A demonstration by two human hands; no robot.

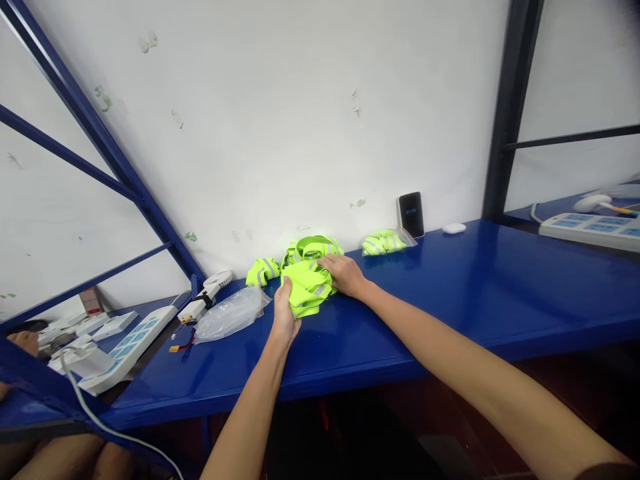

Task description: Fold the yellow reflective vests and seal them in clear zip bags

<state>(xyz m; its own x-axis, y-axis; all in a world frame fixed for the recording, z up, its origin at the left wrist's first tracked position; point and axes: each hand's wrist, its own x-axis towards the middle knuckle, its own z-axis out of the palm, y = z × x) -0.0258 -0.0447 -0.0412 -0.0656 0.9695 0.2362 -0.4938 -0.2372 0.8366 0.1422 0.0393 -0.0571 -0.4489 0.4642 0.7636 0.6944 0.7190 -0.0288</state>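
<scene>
The left hand grasps the neon cloth at its two o'clock; the right hand pinches it at nine o'clock (the phone reads 21:10).

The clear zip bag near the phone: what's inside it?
Inside the clear zip bag is bundled neon-yellow fabric with pale grey stripes. Its folds hide whatever lies beneath or within.

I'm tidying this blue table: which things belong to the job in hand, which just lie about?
Likely the job:
yellow-green fabric with silvery bands, held by left hand and right hand
matching fabric beside it
matching bundle in clear plastic
translucent plastic bag

Lying about:
upright black-screened phone
white rounded case
white round-headed fan
</scene>
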